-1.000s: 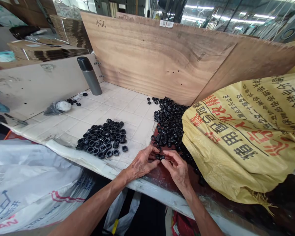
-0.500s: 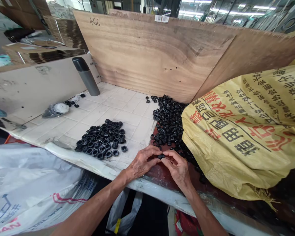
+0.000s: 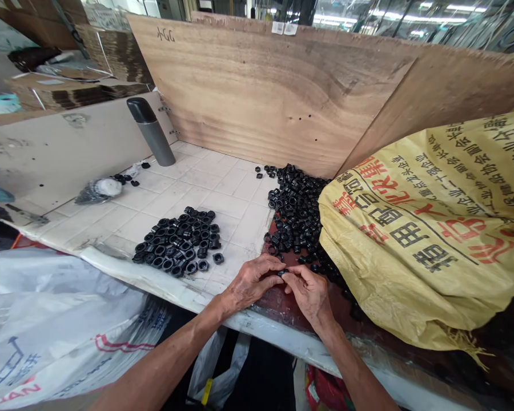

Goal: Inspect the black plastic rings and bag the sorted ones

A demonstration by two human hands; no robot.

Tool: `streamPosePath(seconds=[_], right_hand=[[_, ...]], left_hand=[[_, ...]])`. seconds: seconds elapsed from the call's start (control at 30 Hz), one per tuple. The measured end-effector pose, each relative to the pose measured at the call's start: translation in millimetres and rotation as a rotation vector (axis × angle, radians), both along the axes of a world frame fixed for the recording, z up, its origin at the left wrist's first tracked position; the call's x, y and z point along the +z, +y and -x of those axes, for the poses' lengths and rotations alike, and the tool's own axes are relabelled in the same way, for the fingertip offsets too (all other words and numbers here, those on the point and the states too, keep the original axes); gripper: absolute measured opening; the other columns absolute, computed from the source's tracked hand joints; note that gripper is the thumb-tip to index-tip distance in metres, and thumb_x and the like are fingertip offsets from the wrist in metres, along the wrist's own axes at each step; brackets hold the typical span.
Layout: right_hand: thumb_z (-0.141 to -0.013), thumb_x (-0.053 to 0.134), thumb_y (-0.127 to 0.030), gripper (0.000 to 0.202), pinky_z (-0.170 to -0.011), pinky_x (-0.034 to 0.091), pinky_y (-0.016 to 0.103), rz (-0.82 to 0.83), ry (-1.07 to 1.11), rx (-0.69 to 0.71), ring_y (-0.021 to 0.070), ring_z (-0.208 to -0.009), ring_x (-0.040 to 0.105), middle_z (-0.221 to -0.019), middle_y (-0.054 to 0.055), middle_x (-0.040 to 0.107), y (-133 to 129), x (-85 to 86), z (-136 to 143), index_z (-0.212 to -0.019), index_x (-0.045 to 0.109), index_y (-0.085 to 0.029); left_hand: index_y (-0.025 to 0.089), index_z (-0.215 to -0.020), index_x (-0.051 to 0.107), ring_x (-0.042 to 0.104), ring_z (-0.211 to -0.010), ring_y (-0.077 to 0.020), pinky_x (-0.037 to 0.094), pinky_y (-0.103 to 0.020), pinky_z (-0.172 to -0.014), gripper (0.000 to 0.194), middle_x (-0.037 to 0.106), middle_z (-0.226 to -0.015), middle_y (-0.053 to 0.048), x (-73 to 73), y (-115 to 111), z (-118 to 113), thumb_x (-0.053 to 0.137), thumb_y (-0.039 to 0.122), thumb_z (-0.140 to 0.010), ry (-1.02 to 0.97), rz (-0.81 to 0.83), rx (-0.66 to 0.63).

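Note:
Near the front edge of the table, my left hand (image 3: 253, 281) and my right hand (image 3: 309, 291) meet fingertip to fingertip. Both pinch one small black ring-shaped part (image 3: 284, 272), mostly covered by the fingers. Left of my hands, a flat group of black rings (image 3: 177, 242) lies on the white tiled surface (image 3: 223, 177). Just beyond my right hand, a larger heap of black rings (image 3: 297, 205) spreads over the dark red surface and runs along the yellow sack (image 3: 411, 240).
A grey bottle with a black lid (image 3: 152, 131) stands at the back left. Near it lie a clear plastic bag (image 3: 98, 191) and a few black pieces. A wooden board (image 3: 257, 91) closes off the back. A white sack (image 3: 47, 325) hangs at the front left.
The fingers of my right hand have curled in more around the small black part, and less of the part shows. My left hand has barely moved.

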State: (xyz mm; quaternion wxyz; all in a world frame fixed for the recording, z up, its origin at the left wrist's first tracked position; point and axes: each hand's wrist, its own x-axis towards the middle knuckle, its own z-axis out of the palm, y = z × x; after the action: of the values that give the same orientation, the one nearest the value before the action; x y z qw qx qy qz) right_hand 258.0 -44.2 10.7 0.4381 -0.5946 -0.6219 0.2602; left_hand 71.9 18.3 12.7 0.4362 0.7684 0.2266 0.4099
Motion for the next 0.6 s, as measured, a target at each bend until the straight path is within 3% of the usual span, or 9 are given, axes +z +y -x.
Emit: streamPosePath(seconds=[0.2,0.47,0.6], right_hand=[[-0.103,0.041,-0.027,0.040,-0.059,0.037,0.026,-0.198,-0.326,0.026,0.0125,-0.055,0.051,-0.059,0.000,0.053,1.1,-5.1,0.6,-0.066,0.053,-0.020],[-0.102,0.041,-0.027,0.032,-0.061,0.035,0.027,-0.082,-0.192,0.129,0.0128,-0.060,0.047,-0.066,-0.002,0.047,-5.9,4.9,2.0,-0.070,0.042,-0.022],[-0.101,0.044,-0.031,0.038,-0.057,0.035,0.026,-0.086,-0.189,0.073,0.0122,-0.056,0.046,-0.060,-0.003,0.046,-4.1,9.6,3.3,-0.064,0.043,-0.021]], left_hand=[[0.019,-0.115,0.068,0.067,-0.106,-0.0204,0.056,-0.035,-0.093,0.023,0.070,-0.110,-0.010,10.3,-1.5,-1.5,0.061,0.026,-0.094,0.050,-0.010,-0.078],[0.019,-0.116,0.066,0.067,-0.107,-0.0210,0.055,-0.036,-0.095,0.027,0.069,-0.114,-0.010,3.1,-0.4,-0.7,0.065,0.030,-0.092,0.006,0.023,0.019],[0.018,-0.114,0.067,0.067,-0.106,-0.0199,0.055,-0.035,-0.094,0.025,0.069,-0.112,-0.010,2.7,-0.1,-0.5,0.065,0.029,-0.092,0.017,0.025,0.006]])
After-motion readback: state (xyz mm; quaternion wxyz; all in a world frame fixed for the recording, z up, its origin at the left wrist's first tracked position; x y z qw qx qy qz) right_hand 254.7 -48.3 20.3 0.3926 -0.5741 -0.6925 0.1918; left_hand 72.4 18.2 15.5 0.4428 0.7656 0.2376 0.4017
